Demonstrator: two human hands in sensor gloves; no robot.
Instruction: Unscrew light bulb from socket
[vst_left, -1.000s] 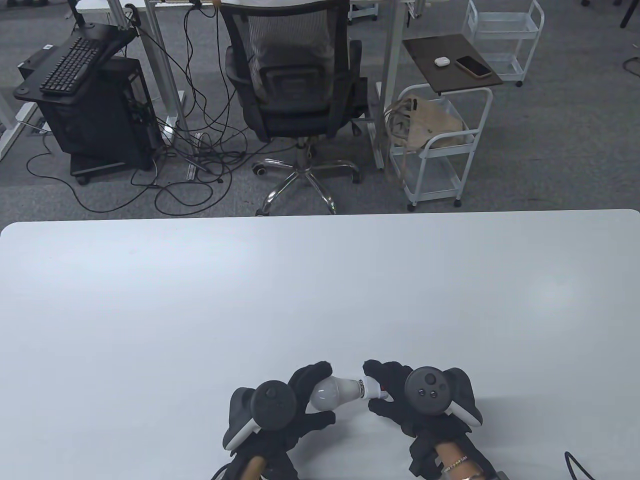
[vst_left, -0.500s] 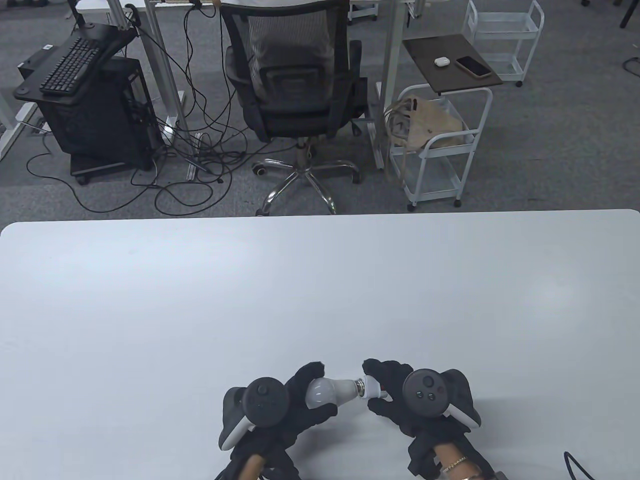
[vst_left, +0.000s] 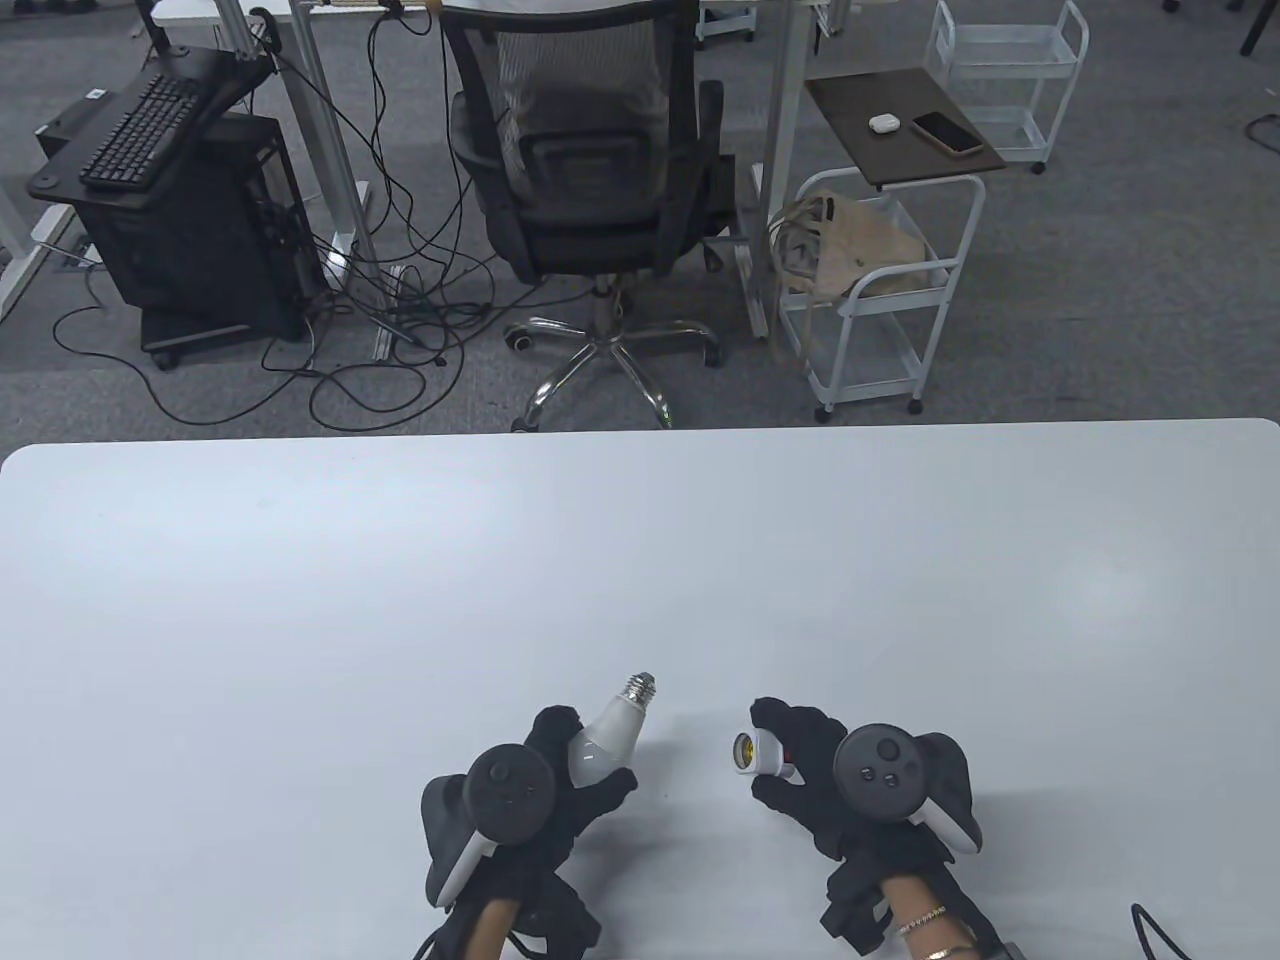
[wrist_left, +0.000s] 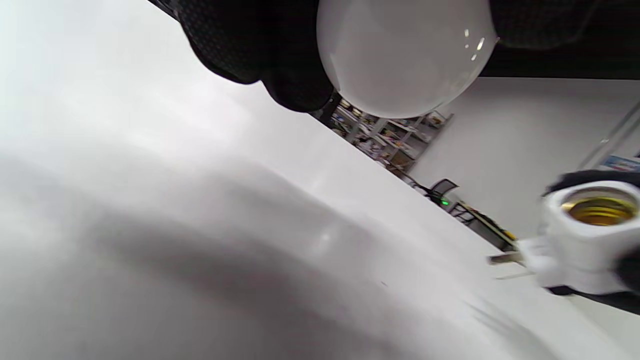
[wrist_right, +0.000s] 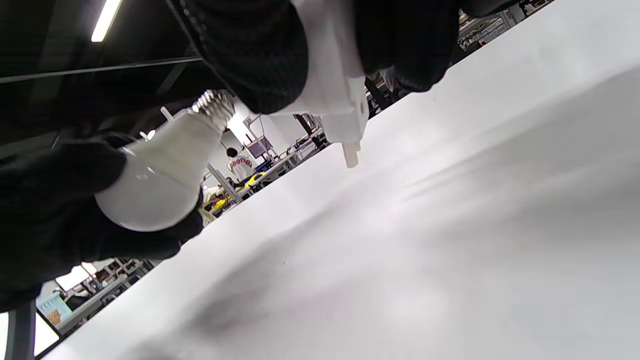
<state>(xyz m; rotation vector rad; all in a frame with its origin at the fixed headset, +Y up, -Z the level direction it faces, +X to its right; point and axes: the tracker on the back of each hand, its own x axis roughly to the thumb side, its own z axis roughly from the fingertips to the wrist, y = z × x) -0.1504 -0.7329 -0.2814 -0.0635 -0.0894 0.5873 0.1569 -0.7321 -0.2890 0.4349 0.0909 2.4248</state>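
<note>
My left hand (vst_left: 560, 775) grips the white light bulb (vst_left: 610, 740) by its globe, above the table's near edge; its metal screw base (vst_left: 640, 686) points up and away, free of the socket. The globe (wrist_left: 405, 55) fills the top of the left wrist view, and the bulb (wrist_right: 160, 175) shows in the right wrist view. My right hand (vst_left: 800, 765) holds the white socket (vst_left: 760, 753), its brass-lined mouth facing left toward the bulb. The socket (wrist_left: 585, 235) also shows in the left wrist view, and its body (wrist_right: 332, 85) sits between my fingers in the right wrist view. Bulb and socket are apart.
The white table (vst_left: 640, 560) stretches ahead of both hands. A black cable (vst_left: 1150, 925) lies at the near right corner. Beyond the far edge stand an office chair (vst_left: 590, 180), a white cart (vst_left: 880, 270) and a computer stand (vst_left: 170, 200).
The bulb was joined to the socket, held level between the hands. Now it is out of the socket; my left hand swung it left with its base tilted up, and my right hand shifted right.
</note>
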